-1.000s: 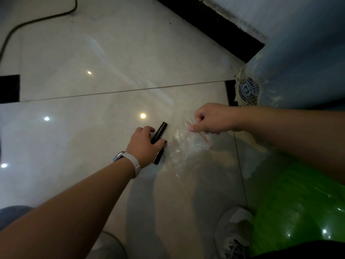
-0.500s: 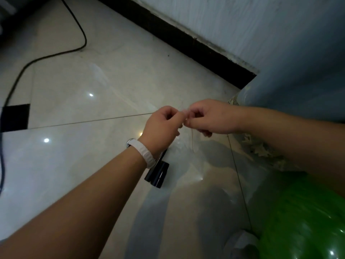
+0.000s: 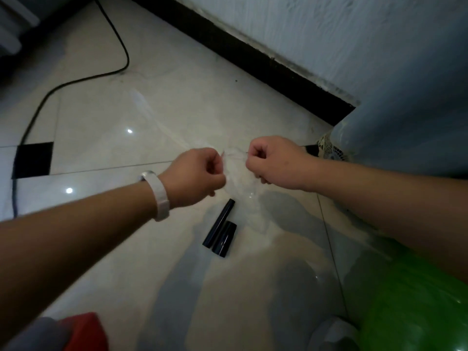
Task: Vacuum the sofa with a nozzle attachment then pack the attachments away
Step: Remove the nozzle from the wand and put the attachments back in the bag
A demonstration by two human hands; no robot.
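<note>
A clear plastic zip bag [image 3: 236, 173] with a thin red strip at its mouth hangs between my two hands above the tiled floor. My left hand [image 3: 196, 177], with a white band on the wrist, pinches the left side of the bag's mouth. My right hand [image 3: 272, 162] pinches the right side, and the mouth is pulled apart between them. Two black vacuum attachments lie on the floor just below the bag: a long narrow nozzle [image 3: 219, 219] and a shorter, wider tube [image 3: 225, 239] touching it.
A black cable [image 3: 76, 81] curves across the floor at the left. A dark skirting board [image 3: 253, 57] runs under the white wall. A blue cover with lace trim [image 3: 405, 110] stands at the right, a green ball [image 3: 415, 307] at the lower right, a red object [image 3: 84, 333] at the bottom left.
My left hand let go of the black attachments on the floor and rose to the bag. Both hands then moved apart, spreading the bag's mouth.
</note>
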